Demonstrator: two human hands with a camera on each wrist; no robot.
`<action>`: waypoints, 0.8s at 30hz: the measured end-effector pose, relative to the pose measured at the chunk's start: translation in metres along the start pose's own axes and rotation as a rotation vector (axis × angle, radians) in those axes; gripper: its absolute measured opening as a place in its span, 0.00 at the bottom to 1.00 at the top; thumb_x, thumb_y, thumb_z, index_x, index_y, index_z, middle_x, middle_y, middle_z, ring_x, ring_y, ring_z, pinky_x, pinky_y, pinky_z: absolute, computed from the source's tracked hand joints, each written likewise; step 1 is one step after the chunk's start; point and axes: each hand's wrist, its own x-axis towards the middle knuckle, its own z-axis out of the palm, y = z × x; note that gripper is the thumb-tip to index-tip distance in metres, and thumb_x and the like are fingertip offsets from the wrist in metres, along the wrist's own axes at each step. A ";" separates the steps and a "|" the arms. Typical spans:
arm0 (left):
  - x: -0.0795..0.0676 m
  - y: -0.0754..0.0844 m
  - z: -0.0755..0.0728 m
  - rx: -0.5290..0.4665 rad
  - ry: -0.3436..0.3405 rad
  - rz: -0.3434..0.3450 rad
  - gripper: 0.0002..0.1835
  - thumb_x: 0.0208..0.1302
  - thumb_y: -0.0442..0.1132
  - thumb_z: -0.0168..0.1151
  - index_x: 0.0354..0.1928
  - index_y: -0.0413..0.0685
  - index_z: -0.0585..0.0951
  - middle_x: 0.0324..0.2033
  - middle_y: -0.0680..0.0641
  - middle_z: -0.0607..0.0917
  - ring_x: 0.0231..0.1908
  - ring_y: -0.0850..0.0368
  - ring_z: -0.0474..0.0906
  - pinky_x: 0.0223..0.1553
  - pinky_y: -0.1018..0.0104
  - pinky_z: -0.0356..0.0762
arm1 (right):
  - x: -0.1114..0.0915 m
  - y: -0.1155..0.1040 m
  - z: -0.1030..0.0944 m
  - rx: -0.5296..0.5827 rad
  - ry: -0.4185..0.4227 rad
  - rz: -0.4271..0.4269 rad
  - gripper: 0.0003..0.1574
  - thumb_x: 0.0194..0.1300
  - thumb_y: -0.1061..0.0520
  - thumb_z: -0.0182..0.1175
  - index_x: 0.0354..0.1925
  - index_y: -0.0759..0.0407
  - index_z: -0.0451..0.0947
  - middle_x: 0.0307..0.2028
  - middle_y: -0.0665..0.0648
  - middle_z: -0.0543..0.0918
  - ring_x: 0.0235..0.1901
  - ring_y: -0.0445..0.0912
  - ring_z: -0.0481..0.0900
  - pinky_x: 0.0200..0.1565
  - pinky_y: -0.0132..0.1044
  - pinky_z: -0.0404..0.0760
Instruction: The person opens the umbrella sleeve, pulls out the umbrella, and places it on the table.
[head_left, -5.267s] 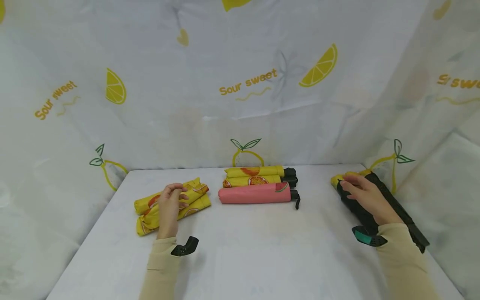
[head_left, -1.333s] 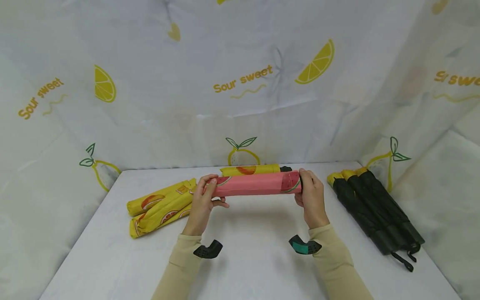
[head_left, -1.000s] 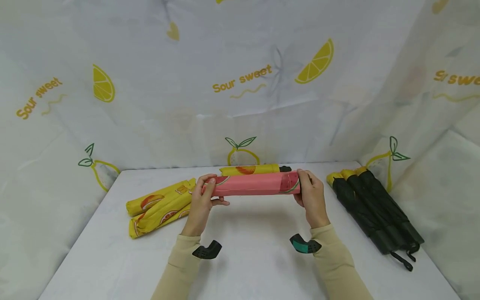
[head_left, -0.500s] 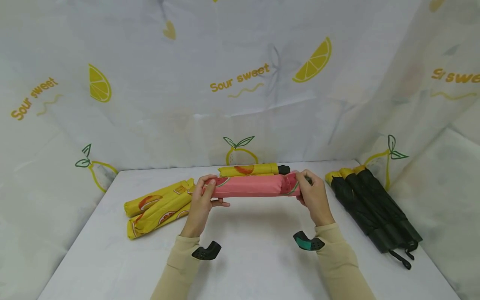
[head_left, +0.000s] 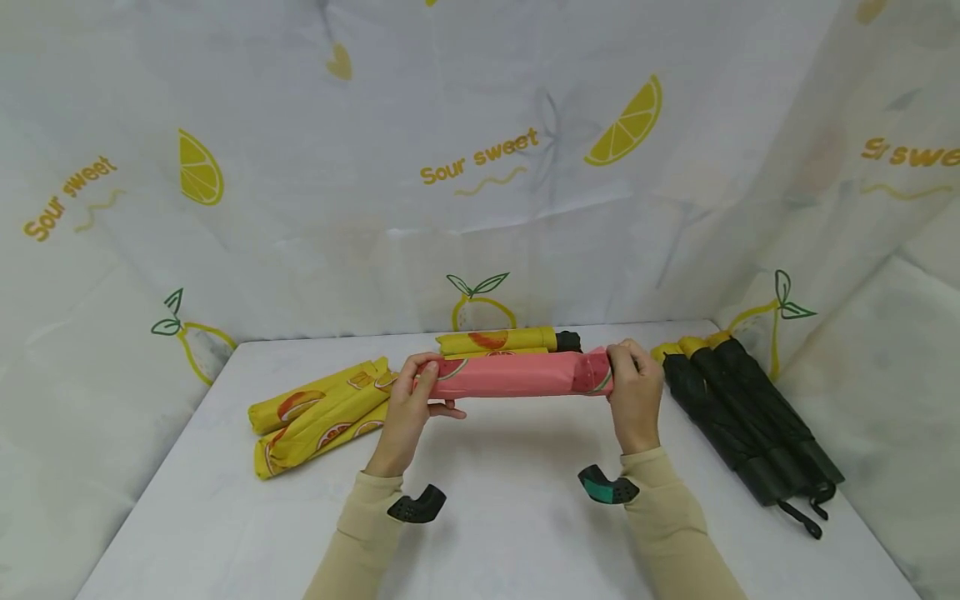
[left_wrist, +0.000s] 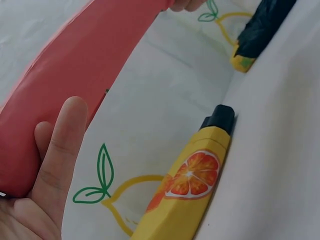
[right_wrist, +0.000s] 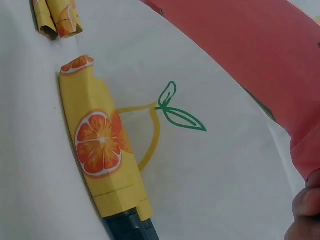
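Note:
A pink folded umbrella [head_left: 517, 375] with watermelon print is held level above the white table [head_left: 495, 517], in the head view. My left hand [head_left: 408, 400] grips its left end, thumb on the near side and a lower finger extended beneath. At the other end my right hand [head_left: 636, 392] pinches the edge of the pink cover, which is crumpled there; the umbrella's black handle is hidden. Behind it lie two yellow orange-print umbrellas [head_left: 498, 340], partly covered from view. The left wrist view shows the pink cover [left_wrist: 75, 65] beside my fingers [left_wrist: 60, 150].
Yellow fruit-print covers [head_left: 322, 417] lie in a pile on the table's left. Three black folded umbrellas [head_left: 750, 425] with yellow tips and wrist loops lie slanted on the right. A white lemon-print cloth [head_left: 337, 258] hangs behind the table.
Over five seconds, both hands have left the side piles and lifted the pink umbrella. In the last half second, the cover's right end and my right hand have shifted slightly right.

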 end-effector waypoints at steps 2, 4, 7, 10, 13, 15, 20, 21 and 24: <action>0.000 0.000 0.000 0.002 -0.004 0.000 0.19 0.79 0.51 0.51 0.61 0.48 0.70 0.49 0.43 0.74 0.29 0.57 0.76 0.35 0.54 0.89 | 0.000 -0.001 -0.002 -0.063 0.003 -0.028 0.23 0.75 0.50 0.51 0.24 0.59 0.74 0.19 0.47 0.72 0.22 0.44 0.69 0.22 0.31 0.70; 0.000 0.001 0.000 0.003 -0.004 -0.004 0.18 0.79 0.51 0.51 0.61 0.49 0.70 0.50 0.43 0.74 0.29 0.57 0.75 0.35 0.55 0.89 | 0.001 -0.001 -0.005 -0.144 -0.007 -0.062 0.24 0.75 0.48 0.51 0.25 0.59 0.77 0.19 0.48 0.73 0.24 0.45 0.69 0.22 0.31 0.69; -0.001 0.002 0.000 0.005 0.000 -0.008 0.17 0.79 0.50 0.51 0.61 0.50 0.71 0.51 0.44 0.73 0.29 0.56 0.75 0.35 0.55 0.89 | 0.004 -0.002 -0.008 -0.231 -0.048 -0.079 0.28 0.76 0.42 0.52 0.27 0.59 0.79 0.20 0.51 0.72 0.26 0.47 0.68 0.24 0.33 0.65; -0.001 0.002 0.000 0.005 0.002 -0.008 0.18 0.78 0.49 0.52 0.61 0.49 0.71 0.52 0.43 0.73 0.29 0.56 0.75 0.35 0.55 0.89 | 0.005 -0.002 -0.010 -0.290 -0.075 -0.051 0.36 0.74 0.34 0.52 0.22 0.60 0.77 0.18 0.53 0.71 0.25 0.48 0.67 0.23 0.35 0.63; -0.001 0.001 0.001 0.010 -0.005 -0.006 0.17 0.78 0.49 0.52 0.60 0.49 0.71 0.52 0.43 0.73 0.29 0.55 0.75 0.35 0.54 0.89 | 0.005 -0.001 -0.010 -0.307 -0.058 -0.032 0.40 0.73 0.32 0.53 0.17 0.60 0.75 0.15 0.52 0.70 0.22 0.48 0.66 0.20 0.35 0.62; -0.001 0.001 0.002 0.025 -0.017 -0.004 0.17 0.78 0.49 0.52 0.60 0.48 0.71 0.52 0.42 0.74 0.29 0.54 0.77 0.35 0.54 0.89 | 0.006 0.001 -0.009 -0.300 -0.020 -0.043 0.39 0.74 0.34 0.52 0.16 0.61 0.74 0.13 0.50 0.69 0.20 0.47 0.65 0.18 0.34 0.61; -0.002 0.001 0.006 0.060 -0.043 0.015 0.18 0.79 0.48 0.51 0.61 0.45 0.71 0.51 0.40 0.74 0.30 0.52 0.81 0.36 0.51 0.89 | 0.007 0.007 -0.010 -0.213 0.067 -0.091 0.40 0.77 0.39 0.51 0.13 0.62 0.70 0.09 0.47 0.64 0.14 0.44 0.61 0.14 0.31 0.56; -0.001 0.001 0.006 0.062 -0.046 0.018 0.18 0.79 0.48 0.51 0.61 0.44 0.71 0.51 0.40 0.74 0.29 0.52 0.81 0.36 0.50 0.89 | 0.008 0.007 -0.010 -0.207 0.076 -0.094 0.41 0.77 0.39 0.50 0.13 0.62 0.70 0.09 0.47 0.64 0.13 0.44 0.60 0.14 0.32 0.55; -0.002 0.000 0.006 0.060 -0.045 0.024 0.19 0.79 0.48 0.51 0.61 0.45 0.71 0.51 0.40 0.74 0.28 0.55 0.81 0.36 0.49 0.89 | 0.007 0.005 -0.013 -0.262 0.060 -0.084 0.43 0.79 0.38 0.44 0.15 0.64 0.74 0.11 0.51 0.67 0.16 0.47 0.64 0.16 0.35 0.59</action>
